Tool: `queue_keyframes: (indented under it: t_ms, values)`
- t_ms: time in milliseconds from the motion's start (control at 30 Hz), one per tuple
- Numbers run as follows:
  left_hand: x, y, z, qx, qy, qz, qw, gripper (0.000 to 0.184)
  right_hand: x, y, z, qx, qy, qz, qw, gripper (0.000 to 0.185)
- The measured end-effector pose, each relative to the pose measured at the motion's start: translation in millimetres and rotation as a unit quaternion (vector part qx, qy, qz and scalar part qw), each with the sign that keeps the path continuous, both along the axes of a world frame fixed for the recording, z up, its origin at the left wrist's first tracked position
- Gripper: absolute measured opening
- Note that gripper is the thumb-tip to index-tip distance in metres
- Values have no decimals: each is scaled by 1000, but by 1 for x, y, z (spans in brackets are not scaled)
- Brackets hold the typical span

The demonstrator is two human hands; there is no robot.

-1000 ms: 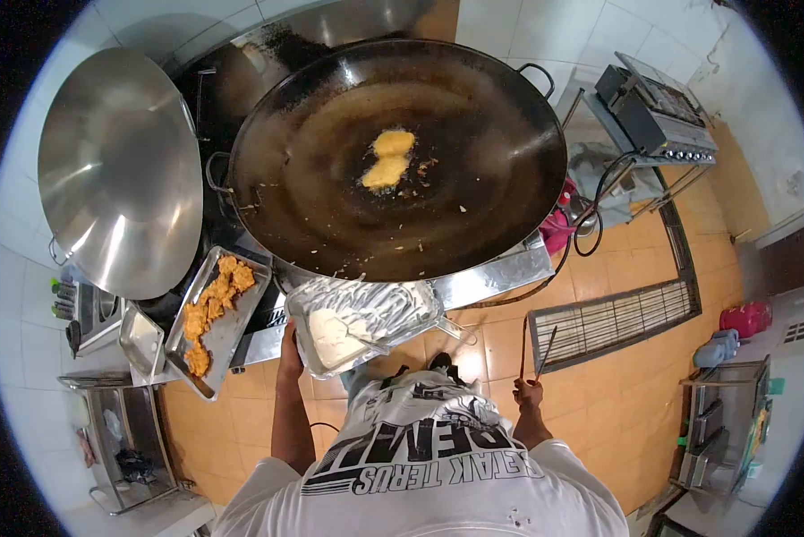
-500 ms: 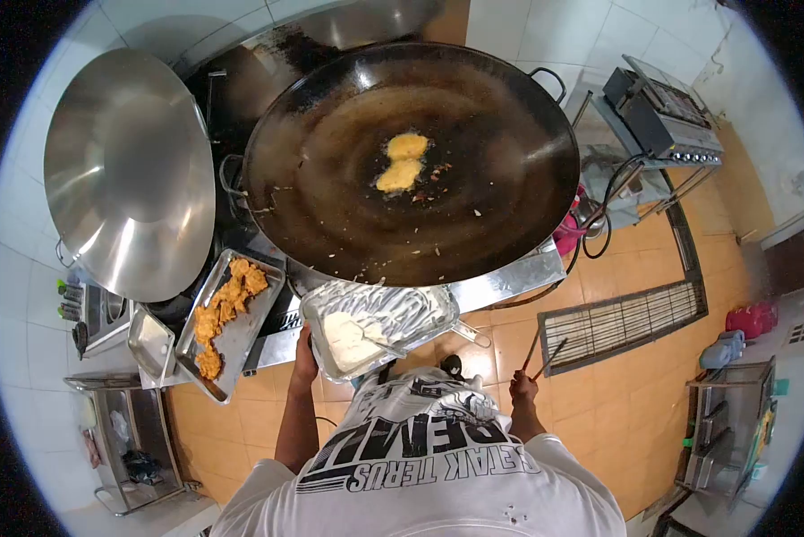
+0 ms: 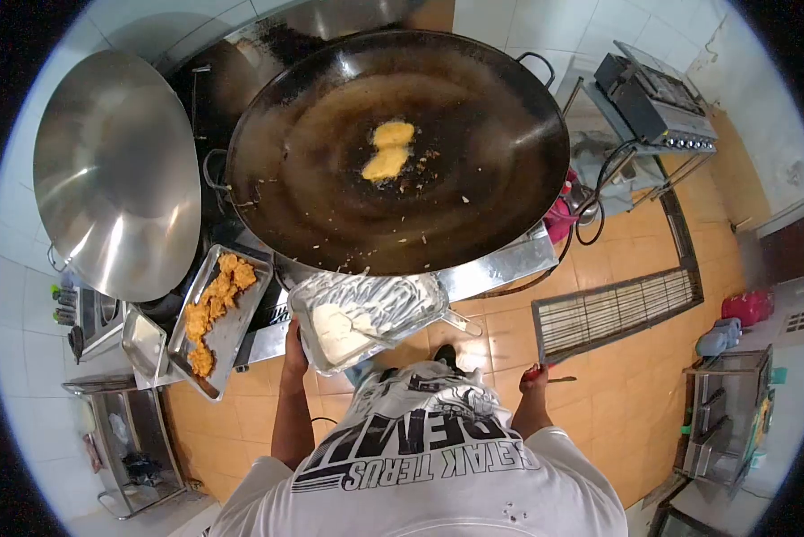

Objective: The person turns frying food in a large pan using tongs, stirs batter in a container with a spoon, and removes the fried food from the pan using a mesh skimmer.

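Note:
My left hand (image 3: 296, 347) is closed on the left edge of a metal tray (image 3: 433, 309). Pale, thick batter (image 3: 335, 322) pools at its left end and is smeared along the rest. A metal utensil (image 3: 377, 335) lies in the batter. My right hand (image 3: 533, 379) is closed around two thin sticks (image 3: 561, 379), like chopsticks or tongs, held low at my right side. Ahead is a large dark wok (image 3: 330, 215) of oil, with two golden battered pieces (image 3: 391, 150) near its middle and small crumbs around them.
A tray (image 3: 252, 295) of fried pieces (image 3: 212, 309) lies on the left, beside a smaller metal tray (image 3: 142, 345). Behind them leans a big steel wok (image 3: 115, 179). A grill-like appliance (image 3: 657, 112) stands on a right-hand table, and a floor grate (image 3: 616, 313) lies below.
The view has shifted slightly, so the wok and trays appear a little higher and further left. The sticks in my right hand have swung from pointing forward to pointing rightward.

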State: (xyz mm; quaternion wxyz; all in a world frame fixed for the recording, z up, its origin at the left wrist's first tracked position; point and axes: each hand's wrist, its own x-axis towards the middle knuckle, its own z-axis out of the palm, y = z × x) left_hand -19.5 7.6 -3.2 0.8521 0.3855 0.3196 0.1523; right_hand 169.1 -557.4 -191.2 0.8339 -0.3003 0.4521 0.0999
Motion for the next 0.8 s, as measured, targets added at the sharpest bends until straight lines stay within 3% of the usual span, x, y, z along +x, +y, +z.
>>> queue_keyframes:
  t_ms: [67,133,200,233,300,333,400,433,467,500,533,567,633,700,800]
  values:
    - [-4,1,1,6,4,2,1000,52,-7,0,-33,-42,10,6,999,11]
    - [-2,2,3,60,17,19,998,49,-16,7,-51,-1,53,-25,998,19]
    - [-3,2,-1,21,17,25,999,50,-8,10,-55,31,85,-50,995,27]
    - [-4,1,-2,0,9,14,1000,51,-15,15,-56,-5,69,-25,997,27]
    - [-5,3,-2,-38,-12,-11,999,51,-13,12,-28,63,94,79,990,26]
    - [-2,1,1,-21,-9,-6,1000,52,-10,12,-60,-53,41,65,996,26]
    - [0,-3,9,17,-5,2,1000,53,16,-20,-113,107,-113,-66,986,26]
    - [1,-3,11,22,-6,-10,1000,54,31,25,-5,-146,-8,-94,985,32]
    - [3,-3,15,25,0,-11,1000,54,54,29,27,-251,60,-134,957,34]
    - [4,-5,20,26,10,-11,1000,55,88,17,37,-299,21,-233,925,34]
    - [1,-5,22,26,21,-10,999,55,84,51,147,-304,-67,-226,923,32]
    - [-3,0,11,33,23,-19,999,55,103,52,186,-403,-166,-244,866,30]
    - [-3,-1,14,36,16,-14,999,54,140,48,257,-385,-349,-226,824,47]
    - [-2,0,10,23,-5,-12,1000,54,163,61,338,-449,-410,-149,780,51]
    - [-2,0,8,17,-13,-14,1000,54,191,81,421,-595,-453,44,662,58]
